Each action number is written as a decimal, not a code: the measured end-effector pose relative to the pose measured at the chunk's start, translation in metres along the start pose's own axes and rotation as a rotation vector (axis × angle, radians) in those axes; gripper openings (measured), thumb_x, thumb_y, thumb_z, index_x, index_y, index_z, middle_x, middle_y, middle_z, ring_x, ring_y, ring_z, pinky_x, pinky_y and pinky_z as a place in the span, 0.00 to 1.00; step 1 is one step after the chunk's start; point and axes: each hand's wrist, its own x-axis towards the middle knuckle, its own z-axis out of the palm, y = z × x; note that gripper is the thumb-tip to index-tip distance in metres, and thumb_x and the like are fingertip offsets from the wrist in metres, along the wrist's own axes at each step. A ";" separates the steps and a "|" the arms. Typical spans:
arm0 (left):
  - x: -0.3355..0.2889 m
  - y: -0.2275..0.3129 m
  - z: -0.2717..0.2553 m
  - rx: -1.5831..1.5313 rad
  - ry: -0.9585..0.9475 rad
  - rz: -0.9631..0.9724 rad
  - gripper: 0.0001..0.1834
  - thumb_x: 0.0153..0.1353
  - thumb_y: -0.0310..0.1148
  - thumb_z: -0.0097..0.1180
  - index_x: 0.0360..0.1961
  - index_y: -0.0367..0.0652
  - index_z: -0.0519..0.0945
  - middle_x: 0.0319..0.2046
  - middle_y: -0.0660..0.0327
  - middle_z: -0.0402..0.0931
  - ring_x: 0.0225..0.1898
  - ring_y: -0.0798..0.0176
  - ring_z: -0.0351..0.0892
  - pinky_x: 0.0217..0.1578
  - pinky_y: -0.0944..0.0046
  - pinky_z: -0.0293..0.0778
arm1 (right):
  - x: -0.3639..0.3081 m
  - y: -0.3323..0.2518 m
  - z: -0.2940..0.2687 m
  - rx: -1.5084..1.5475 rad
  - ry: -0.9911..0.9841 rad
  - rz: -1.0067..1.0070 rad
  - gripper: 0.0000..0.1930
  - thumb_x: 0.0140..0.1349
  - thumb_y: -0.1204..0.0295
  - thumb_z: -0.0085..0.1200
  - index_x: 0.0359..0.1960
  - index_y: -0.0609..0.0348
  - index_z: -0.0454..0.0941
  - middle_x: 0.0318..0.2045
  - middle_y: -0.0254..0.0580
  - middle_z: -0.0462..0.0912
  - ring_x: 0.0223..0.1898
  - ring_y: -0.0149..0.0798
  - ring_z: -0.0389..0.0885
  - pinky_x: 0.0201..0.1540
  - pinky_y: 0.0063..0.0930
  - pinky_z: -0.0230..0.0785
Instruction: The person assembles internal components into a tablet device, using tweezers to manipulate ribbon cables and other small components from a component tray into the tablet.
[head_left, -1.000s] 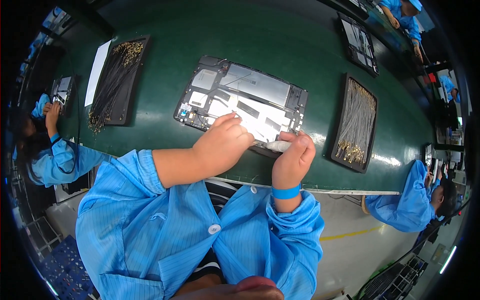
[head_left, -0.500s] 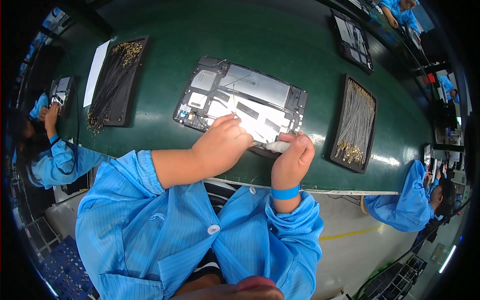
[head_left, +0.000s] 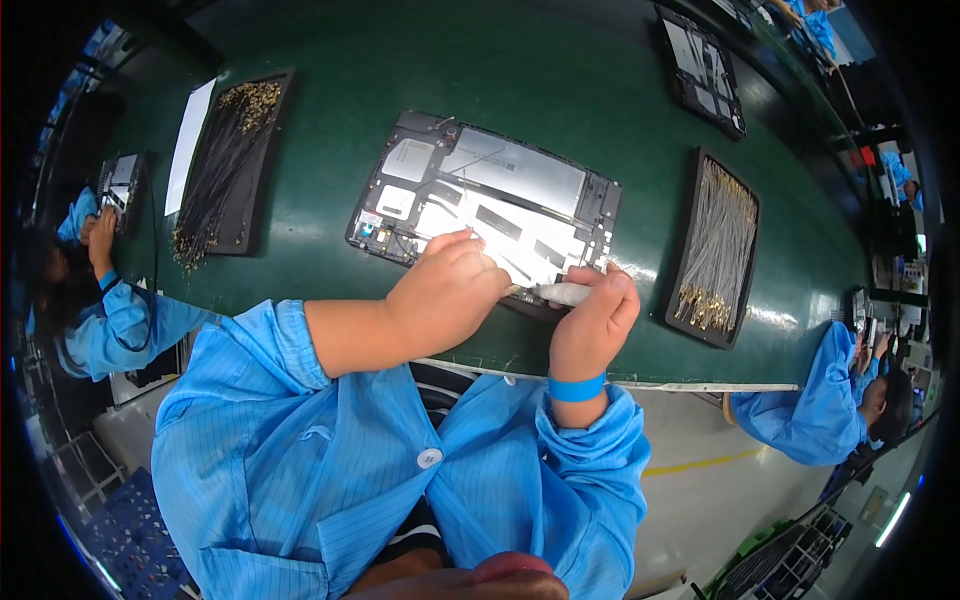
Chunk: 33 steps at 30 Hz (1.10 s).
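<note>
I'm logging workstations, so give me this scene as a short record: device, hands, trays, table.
Device: opened tablet
Left hand: curled over the tablet's near edge
Right hand: near right side, with white tapered piece, cover or tool unclear
Left tray: dark cables, gold-coloured ends
Right tray: grey cables, gold-coloured ends
Table: green
Far right: second opened tablet

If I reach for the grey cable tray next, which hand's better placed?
Probably your right hand: it's nearer the black rectangular tray of thin grey cables, though it holds a white tapered object.
</note>
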 end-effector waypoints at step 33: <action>0.005 0.001 -0.007 -0.025 -0.097 -0.032 0.05 0.44 0.28 0.54 0.25 0.45 0.75 0.26 0.63 0.71 0.40 0.58 0.68 0.47 0.58 0.59 | -0.003 0.010 -0.005 -0.088 -0.018 -0.175 0.13 0.61 0.66 0.35 0.39 0.65 0.61 0.25 0.44 0.75 0.29 0.31 0.71 0.38 0.25 0.62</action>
